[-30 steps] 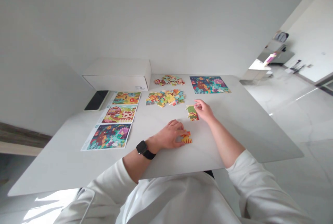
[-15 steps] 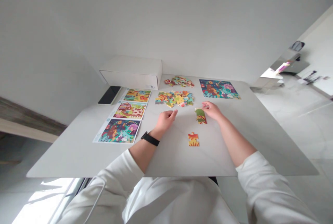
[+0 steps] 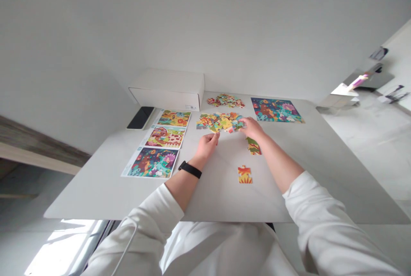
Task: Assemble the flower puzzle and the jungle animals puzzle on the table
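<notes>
A heap of loose colourful puzzle pieces (image 3: 215,120) lies in the middle of the white table (image 3: 321,164). My left hand (image 3: 207,143) hovers at the heap's near edge, fingers curled, nothing visible in them. My right hand (image 3: 251,127) reaches into the heap's right end, fingers curled onto the pieces. A green joined piece (image 3: 254,146) lies just beside my right wrist. An orange and yellow joined piece (image 3: 245,174) lies alone nearer to me. A black watch (image 3: 190,169) is on my left wrist.
A second heap of pieces (image 3: 226,100) lies farther back. A finished dark puzzle (image 3: 275,110) sits at the back right. Three picture cards (image 3: 165,136) line the left side, with a black phone (image 3: 140,117) and a white box (image 3: 168,88) behind them.
My left hand let go of the orange piece and went forward to the heap. My right hand left the green piece and moved up to the heap's right end.
</notes>
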`<control>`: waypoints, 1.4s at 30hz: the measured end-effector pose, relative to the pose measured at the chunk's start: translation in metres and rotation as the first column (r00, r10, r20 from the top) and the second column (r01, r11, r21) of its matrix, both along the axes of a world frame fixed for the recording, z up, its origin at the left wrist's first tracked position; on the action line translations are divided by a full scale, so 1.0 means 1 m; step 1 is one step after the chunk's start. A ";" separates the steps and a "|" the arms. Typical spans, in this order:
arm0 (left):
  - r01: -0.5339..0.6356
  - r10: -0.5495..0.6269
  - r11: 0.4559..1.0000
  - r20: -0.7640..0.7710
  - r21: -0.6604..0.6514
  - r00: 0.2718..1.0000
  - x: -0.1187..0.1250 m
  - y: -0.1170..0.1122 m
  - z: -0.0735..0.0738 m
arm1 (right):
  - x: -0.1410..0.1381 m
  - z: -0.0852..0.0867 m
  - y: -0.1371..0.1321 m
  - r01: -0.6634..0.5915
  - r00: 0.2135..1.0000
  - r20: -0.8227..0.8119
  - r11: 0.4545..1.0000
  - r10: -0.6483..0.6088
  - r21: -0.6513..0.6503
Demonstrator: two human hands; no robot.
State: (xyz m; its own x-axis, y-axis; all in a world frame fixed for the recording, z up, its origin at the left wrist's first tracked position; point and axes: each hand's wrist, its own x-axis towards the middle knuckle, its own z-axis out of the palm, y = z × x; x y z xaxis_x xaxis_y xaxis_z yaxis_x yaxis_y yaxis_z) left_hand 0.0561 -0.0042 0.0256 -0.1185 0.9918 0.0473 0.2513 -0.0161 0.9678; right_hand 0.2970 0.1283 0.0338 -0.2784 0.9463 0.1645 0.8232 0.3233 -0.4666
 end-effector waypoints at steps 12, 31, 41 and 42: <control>0.056 -0.057 0.998 -0.018 -0.024 0.998 0.000 0.005 -0.006 | 0.014 0.012 0.009 -0.027 0.964 0.261 0.994 0.054 -0.107; 0.101 -0.103 0.995 -0.100 -0.023 0.990 0.002 0.003 -0.002 | 0.057 0.000 0.010 0.033 0.967 0.254 0.999 -0.031 -0.002; 0.119 -0.119 0.993 -0.127 -0.011 0.985 0.002 0.002 -0.003 | 0.034 0.004 0.009 -0.107 0.977 0.188 0.994 0.106 -0.001; 0.118 -0.118 0.993 -0.134 -0.007 0.984 0.002 0.002 -0.004 | 0.029 0.005 0.007 -0.120 0.977 0.178 0.993 0.117 0.006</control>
